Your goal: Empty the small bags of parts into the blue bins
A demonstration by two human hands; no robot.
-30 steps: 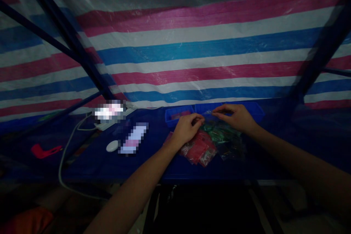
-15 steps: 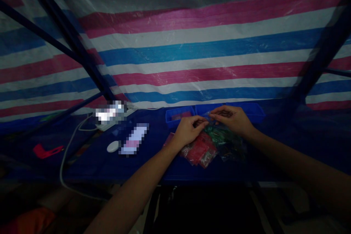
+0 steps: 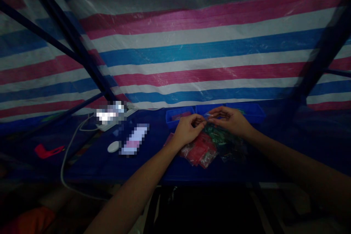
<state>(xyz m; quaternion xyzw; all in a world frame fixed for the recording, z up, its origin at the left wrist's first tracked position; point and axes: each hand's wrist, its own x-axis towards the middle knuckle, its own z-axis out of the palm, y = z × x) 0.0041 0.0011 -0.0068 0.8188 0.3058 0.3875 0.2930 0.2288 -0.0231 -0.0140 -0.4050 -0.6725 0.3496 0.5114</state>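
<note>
at the front of the blue surface (image 3: 153,170), in the head view, the work looks partway along. a pile of red packets (image 3: 201,150) lies loose beneath the left hand (image 3: 188,129), with green packets (image 3: 218,135) just beside it and dark packets (image 3: 233,151) nearer the right arm. behind the hands, the left bin (image 3: 171,121) already has some reddish pieces (image 3: 183,115) in it, and a green bit (image 3: 241,111) shows in the right bin (image 3: 256,116); most of what i can see is still out in the piles. the right hand (image 3: 236,120) has its fingers narrow, pinching what seems to be a small clear packet (image 3: 210,115) above the green ones. the left fingers are curled close beside it; whether they grip it too, i cannot tell.

against the frame a second ago, the right hand sits slightly lower and its fingertips are closer to the left hand's. the green bit in the right bin now shows past the knuckles. the red pile looks the same.
</note>
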